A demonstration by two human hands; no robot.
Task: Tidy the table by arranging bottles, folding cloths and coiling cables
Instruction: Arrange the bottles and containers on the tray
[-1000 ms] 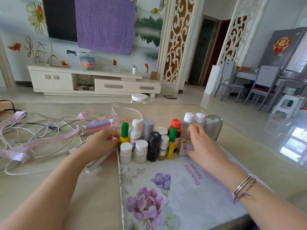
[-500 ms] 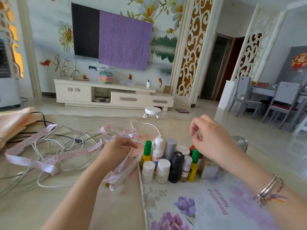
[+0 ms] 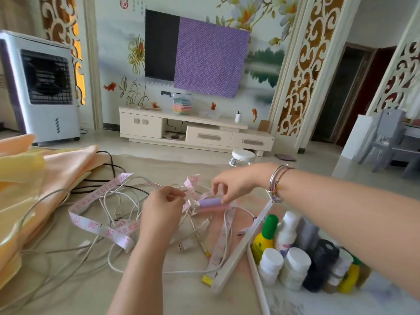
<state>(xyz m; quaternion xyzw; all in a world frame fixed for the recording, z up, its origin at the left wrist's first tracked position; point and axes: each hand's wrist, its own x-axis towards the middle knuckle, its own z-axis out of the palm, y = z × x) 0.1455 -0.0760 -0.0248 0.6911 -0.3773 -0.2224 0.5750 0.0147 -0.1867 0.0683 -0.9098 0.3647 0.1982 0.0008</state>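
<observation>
At centre frame the left hand point(image 3: 162, 204) is pinching the pink measuring tape point(image 3: 106, 230) tangled among white cables point(image 3: 127, 201), while just right the right hand point(image 3: 236, 184), nearer, is closing thumb and fingers on the purple handle point(image 3: 210, 203) lying lengthwise left-to-right between them.

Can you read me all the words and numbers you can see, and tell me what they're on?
"26" and "25": on the pink measuring tape; its other numbers are too blurred.
Red round seal on the wall: one character, too small to read.
Labels on the bottles: too blurred to read.
</observation>
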